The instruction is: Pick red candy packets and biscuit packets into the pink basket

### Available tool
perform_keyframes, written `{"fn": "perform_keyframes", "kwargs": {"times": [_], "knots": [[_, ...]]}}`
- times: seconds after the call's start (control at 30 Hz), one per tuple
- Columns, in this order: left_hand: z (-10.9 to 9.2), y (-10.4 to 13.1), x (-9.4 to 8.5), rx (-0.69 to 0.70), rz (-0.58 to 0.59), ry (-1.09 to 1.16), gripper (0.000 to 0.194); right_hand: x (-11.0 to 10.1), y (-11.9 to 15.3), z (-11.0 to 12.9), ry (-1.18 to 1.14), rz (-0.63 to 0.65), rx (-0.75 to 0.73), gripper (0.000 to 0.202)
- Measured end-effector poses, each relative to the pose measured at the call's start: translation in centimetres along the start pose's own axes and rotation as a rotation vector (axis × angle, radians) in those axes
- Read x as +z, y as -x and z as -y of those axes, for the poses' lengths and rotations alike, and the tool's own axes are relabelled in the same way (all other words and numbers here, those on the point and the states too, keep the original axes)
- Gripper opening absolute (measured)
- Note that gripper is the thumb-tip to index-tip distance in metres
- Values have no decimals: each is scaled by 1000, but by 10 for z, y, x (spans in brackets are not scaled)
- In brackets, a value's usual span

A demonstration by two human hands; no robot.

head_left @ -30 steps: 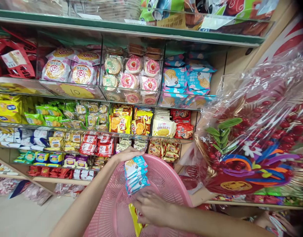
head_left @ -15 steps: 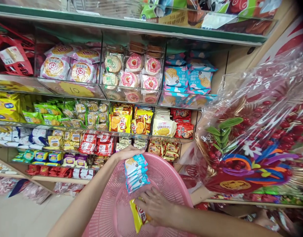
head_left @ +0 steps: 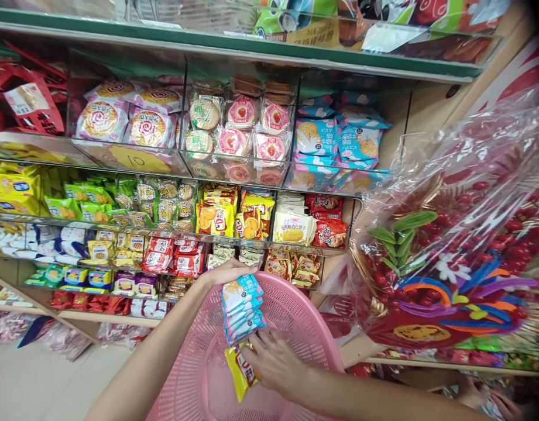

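A pink perforated plastic basket (head_left: 295,304) tilts in front of me. My left hand (head_left: 227,272) is closed over its far rim, fingers bent at the edge. Just below that hand, a row of overlapping blue-and-white biscuit packets (head_left: 243,307) rests in the basket against its wall; whether the hand also touches them I cannot tell. Inside the basket, my right hand (head_left: 271,356) grips a yellow-and-brown biscuit packet (head_left: 240,371) by its upper right part. That packet sits right under the lowest blue one, and some fingertips are hidden.
Shelves with clear dividers hold many wrapped biscuits, among them matching blue packets (head_left: 315,137) and yellow packets (head_left: 216,219). A plastic-wrapped arrangement of red berries (head_left: 453,263) juts out at right. Tiled floor (head_left: 41,386) shows at lower left.
My right hand has moved slightly up and left with the yellow packet, which now sits closer to the blue packets and shows more of its front. My left hand stays put.
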State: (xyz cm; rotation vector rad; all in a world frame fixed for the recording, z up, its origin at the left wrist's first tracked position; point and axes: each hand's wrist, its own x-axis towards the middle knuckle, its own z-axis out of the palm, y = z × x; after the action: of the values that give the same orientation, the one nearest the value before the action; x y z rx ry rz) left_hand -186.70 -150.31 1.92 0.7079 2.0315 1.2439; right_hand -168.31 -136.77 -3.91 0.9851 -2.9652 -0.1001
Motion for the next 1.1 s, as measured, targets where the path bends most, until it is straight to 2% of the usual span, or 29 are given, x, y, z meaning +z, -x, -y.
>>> {"fn": "perform_keyframes", "kwargs": {"times": [0.2,0.3,0.37,0.43,0.5,0.57,0.63,0.7,0.83,0.97,1.1], "knots": [[0,0,1,-20,-17,-4,52,11,1,-1,-23,22,33,52],[-2,1,1,-9,-23,-43,52,-2,2,-1,-54,-1,3,65],[-3,2,0,-11,-29,-71,53,-26,0,-3,-104,-23,-3,61],[-2,2,-1,-12,-29,-90,53,-58,-5,-12,-148,-75,45,43],[1,2,-2,24,-30,-98,52,-94,-13,-27,-176,-194,122,27],[3,2,-3,67,-35,-93,50,-125,-23,-48,-212,-348,239,22],[5,2,-3,68,-31,-71,50,-146,-35,-69,-241,-491,390,22],[5,3,-3,44,-25,-47,50,-158,-48,-88,-237,-573,507,22],[4,6,-4,37,-39,-37,52,-164,-73,-105,-192,-575,646,22],[2,11,-6,50,-64,-53,54,-157,-90,-105,-162,-489,710,29],[1,16,-8,46,-71,-42,54,-153,-98,-104,-155,-457,736,32]]}}
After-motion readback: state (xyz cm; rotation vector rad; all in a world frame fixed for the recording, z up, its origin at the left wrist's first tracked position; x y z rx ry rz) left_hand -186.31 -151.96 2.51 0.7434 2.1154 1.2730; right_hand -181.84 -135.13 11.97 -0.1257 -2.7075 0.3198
